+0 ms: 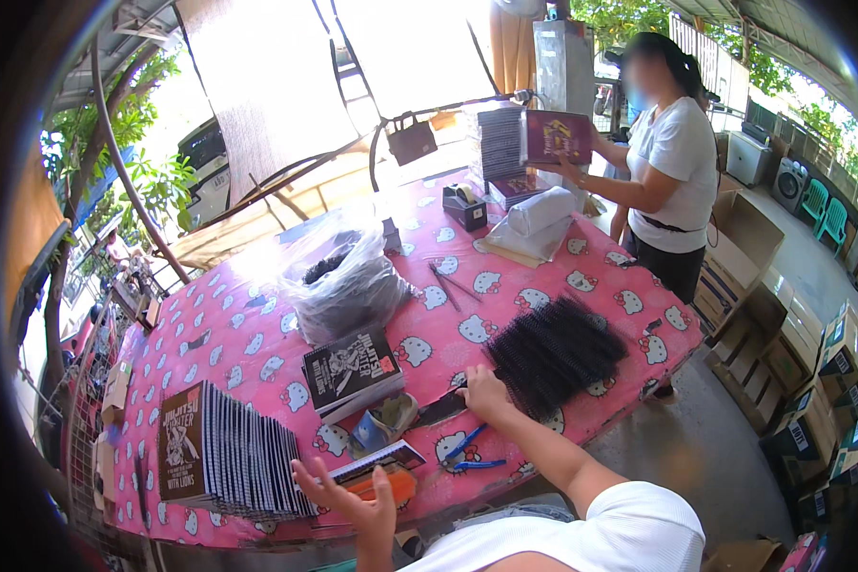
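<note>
My left hand (357,500) is open, its fingers spread in the air beside a spiral notebook (381,462) and an orange object (391,488). My right hand (487,395) reaches to the left edge of a pile of black plastic binding coils (555,351). Its fingers are curled down; whatever they grip is too small to make out. Between my hands lie blue-handled pliers (472,453) and a roll of tape (386,422). A short stack of dark-covered books (353,370) sits beyond the roll. Far more bound books stand in a leaning row (224,458) at the left.
The table wears a pink patterned cover (248,372). A clear plastic bag (348,286) with black contents, a tape dispenser (464,208) and a white roll (541,210) stand farther back. Across the table, a person (672,157) holds a maroon book (555,138) by a tall stack (501,143). Cardboard boxes (820,410) line the right.
</note>
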`<state>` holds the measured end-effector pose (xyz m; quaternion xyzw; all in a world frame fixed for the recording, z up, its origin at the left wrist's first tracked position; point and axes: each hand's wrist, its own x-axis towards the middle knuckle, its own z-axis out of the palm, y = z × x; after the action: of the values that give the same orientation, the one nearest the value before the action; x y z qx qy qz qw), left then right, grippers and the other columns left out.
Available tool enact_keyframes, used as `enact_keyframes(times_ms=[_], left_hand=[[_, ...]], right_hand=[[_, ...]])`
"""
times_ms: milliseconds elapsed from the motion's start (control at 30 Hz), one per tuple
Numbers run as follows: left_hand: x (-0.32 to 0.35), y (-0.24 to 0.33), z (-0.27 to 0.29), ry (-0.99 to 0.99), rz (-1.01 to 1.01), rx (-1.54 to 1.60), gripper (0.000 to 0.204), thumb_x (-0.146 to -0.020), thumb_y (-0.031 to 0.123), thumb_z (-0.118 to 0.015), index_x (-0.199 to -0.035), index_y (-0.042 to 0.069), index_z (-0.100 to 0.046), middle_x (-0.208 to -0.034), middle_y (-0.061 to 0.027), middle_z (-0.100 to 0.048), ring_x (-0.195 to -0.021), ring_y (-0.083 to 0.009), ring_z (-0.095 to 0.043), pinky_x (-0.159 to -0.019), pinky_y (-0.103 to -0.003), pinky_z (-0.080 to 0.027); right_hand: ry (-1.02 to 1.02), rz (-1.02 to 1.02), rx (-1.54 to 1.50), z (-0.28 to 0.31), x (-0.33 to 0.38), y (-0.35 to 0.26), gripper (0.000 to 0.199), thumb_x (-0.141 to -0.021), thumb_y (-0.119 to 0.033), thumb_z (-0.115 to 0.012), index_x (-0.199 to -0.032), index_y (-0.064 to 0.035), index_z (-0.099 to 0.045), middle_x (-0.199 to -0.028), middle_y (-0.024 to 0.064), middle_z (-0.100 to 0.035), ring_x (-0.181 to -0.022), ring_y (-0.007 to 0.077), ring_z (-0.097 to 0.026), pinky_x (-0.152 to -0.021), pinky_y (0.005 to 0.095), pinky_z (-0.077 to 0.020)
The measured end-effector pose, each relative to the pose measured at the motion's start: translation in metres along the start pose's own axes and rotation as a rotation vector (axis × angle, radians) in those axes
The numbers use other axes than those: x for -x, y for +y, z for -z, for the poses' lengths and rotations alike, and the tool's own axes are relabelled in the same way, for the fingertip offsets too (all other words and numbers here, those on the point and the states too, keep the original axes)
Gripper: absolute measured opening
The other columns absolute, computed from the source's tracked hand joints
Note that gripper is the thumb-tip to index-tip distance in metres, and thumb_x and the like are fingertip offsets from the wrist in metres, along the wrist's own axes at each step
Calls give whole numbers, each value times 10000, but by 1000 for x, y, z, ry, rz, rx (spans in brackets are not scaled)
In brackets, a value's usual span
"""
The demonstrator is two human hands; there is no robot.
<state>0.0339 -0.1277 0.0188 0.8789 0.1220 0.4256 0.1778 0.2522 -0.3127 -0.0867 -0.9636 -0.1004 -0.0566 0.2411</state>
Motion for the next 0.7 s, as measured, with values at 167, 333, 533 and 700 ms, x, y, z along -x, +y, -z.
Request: enact_keyframes(times_ms=[167, 333, 533, 700], left_hand=[[-18, 8, -11, -398, -131, -225, 729, -809, 271, -651, -1413, 52, -305, -1491, -196, -226, -1393, -350, -182, -1104, -576, -34], [-23, -5, -13, -469, -116, 69, 502, -804, 302, -674, -1228, 63, -553, -1202, -149, -572, -1176, -298, -496, -1086, -493, -195], [-23, 1, -30, -98, -125, 279, 146, -733, 186, -755, -778, 54, -712, -771, -67, -676, -788, -220, -625, -873, -374, -393], [-21, -6, -23, -191, -46, 285, 177, -726, 198, -763, -819, 57, -710, -733, -63, -669, -702, -221, -604, -833, -366, -395]], right_hand=[[12, 11, -160, -1, -1, 1, 258, -796, -200, -675, -954, -33, -559, -987, 151, -566, -925, 312, -610, -761, 414, -506], [-202, 169, -627, 23, 14, -23, 233, -813, -181, -678, -985, -25, -660, -919, 148, -630, -859, 244, -636, -709, 349, -496], [-476, 272, -1151, 54, 40, -77, 252, -856, -243, -681, -977, -23, -703, -813, 79, -680, -758, 87, -606, -663, 257, -480], [-531, 357, -964, 61, 55, -96, 279, -905, -274, -624, -967, -14, -704, -821, 31, -674, -773, 72, -602, -662, 230, -475]])
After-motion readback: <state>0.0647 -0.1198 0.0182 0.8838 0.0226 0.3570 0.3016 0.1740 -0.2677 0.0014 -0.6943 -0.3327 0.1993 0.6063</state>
